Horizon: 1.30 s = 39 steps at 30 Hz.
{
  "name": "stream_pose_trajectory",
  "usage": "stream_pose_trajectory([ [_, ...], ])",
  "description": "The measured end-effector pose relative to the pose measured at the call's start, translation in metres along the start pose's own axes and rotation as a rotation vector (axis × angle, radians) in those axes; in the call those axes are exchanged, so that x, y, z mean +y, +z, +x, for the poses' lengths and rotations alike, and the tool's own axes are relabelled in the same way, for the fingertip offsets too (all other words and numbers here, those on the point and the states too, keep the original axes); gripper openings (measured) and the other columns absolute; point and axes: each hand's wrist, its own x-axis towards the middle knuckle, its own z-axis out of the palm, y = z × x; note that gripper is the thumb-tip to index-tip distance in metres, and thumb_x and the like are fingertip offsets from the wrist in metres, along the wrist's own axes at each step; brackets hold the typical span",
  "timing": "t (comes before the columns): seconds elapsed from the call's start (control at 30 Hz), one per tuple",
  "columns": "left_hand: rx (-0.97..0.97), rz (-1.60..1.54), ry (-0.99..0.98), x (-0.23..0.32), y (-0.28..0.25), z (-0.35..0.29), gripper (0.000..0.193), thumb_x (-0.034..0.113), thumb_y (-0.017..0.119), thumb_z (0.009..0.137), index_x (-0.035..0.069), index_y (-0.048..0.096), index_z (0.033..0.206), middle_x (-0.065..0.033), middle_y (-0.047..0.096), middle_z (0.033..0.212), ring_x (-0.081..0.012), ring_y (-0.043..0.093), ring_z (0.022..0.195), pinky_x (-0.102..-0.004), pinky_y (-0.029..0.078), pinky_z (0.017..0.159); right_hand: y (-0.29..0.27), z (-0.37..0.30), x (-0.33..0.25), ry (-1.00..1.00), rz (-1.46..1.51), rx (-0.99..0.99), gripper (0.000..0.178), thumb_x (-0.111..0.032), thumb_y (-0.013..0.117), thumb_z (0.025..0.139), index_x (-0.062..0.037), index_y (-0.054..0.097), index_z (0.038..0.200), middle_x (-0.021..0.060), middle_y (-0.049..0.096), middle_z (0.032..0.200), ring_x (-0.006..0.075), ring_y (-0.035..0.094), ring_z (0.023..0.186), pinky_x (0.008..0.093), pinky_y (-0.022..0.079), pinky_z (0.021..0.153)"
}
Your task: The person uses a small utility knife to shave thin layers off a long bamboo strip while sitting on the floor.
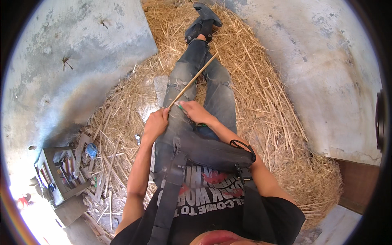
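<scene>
A long, thin tan stick (194, 81) slants over my legs (192, 69), its far end up and to the right. My left hand (157, 122) is closed round its near end, above my left thigh. Beside it, my right hand (196, 112) is closed on a small tool with green parts (180, 106), which shows between the fingers and below the palm. A pale tip of this tool lies close to the stick. Its exact kind is hidden by my fingers. A dark waist bag (214, 151) rests on my lap, just behind the hands.
Loose straw (269, 122) surrounds my outstretched legs. A worn grey wall (69, 61) stands on the left, another wall (326, 73) on the right. At the lower left is a wooden box (67, 173) with several items in it, near a crumpled blue plastic piece (91, 150).
</scene>
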Motion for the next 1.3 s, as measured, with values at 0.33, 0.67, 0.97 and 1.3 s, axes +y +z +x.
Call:
stream_pose_trajectory([
  [0.33, 1.079, -0.034, -0.106, -0.042, -0.145, 0.019, 0.026, 0.022, 0.056, 0.108, 0.002, 0.067, 0.096, -0.0042, 0.068, 0.074, -0.0155, 0.059, 0.058, -0.0332, 0.045, 0.049, -0.038, -0.021, 0.000, 0.106, 0.853, 0.106, 0.042, -0.047, 0.055, 0.107, -0.0124, 0.048, 0.084, -0.0072, 0.036, 0.060, 0.0042, 0.031, 0.043, 0.0230, 0.025, 0.038],
  [0.67, 0.351, -0.967, 0.075, 0.066, -0.109, 0.020, 0.018, 0.016, 0.066, 0.102, 0.006, 0.071, 0.116, -0.0168, 0.072, 0.125, -0.0249, 0.072, 0.108, -0.0421, 0.060, 0.098, -0.032, -0.023, -0.061, -0.030, 0.895, 0.071, 0.033, -0.022, 0.074, 0.099, -0.0034, 0.058, 0.121, -0.0064, 0.043, 0.064, 0.0042, 0.038, 0.047, 0.0231, 0.028, 0.041],
  [0.97, -0.146, -1.387, -0.235, 0.081, -0.015, 0.001, 0.043, 0.028, 0.063, 0.105, 0.006, 0.060, 0.143, -0.0127, 0.067, 0.137, -0.0231, 0.066, 0.122, -0.0337, 0.055, 0.093, -0.057, -0.005, -0.068, -0.005, 1.026, 0.383, 0.025, -0.029, 0.071, 0.102, -0.0076, 0.058, 0.105, -0.0061, 0.039, 0.064, 0.0058, 0.036, 0.047, 0.0253, 0.029, 0.042],
  [1.3, 0.417, -0.037, 0.283, 0.038, -0.050, -0.031, 0.038, 0.022, 0.072, 0.098, 0.005, 0.068, 0.131, -0.0128, 0.075, 0.114, -0.0215, 0.074, 0.095, -0.0337, 0.056, 0.083, -0.101, 0.004, -0.063, -0.092, 0.991, 0.309, 0.022, -0.028, 0.064, 0.105, -0.0068, 0.060, 0.099, -0.0078, 0.032, 0.060, 0.0055, 0.031, 0.045, 0.0249, 0.028, 0.042],
])
